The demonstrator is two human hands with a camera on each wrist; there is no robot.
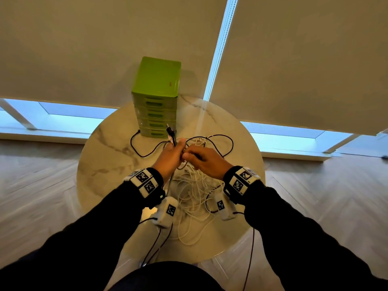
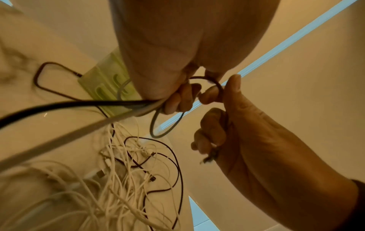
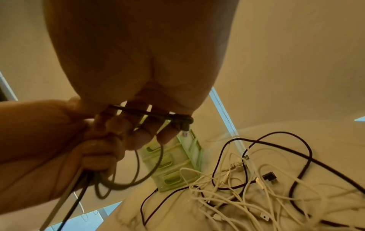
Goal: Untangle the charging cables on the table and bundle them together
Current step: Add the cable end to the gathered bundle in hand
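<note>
Above the table's middle, my left hand grips a bunch of cables, whose plug ends stick up past the fingers. A black cable and a grey cable run out of that fist. Right beside it, my right hand pinches a thin dark cable that lies across its fingers. The dark cable's plug sits at the little-finger side and a loop hangs below. A tangle of white cables mixed with black ones lies on the table under both hands.
A green drawer unit stands at the back of the round marble table, just beyond my hands. One black cable curls on the table to its left. Window blinds hang behind, and wood floor surrounds the table.
</note>
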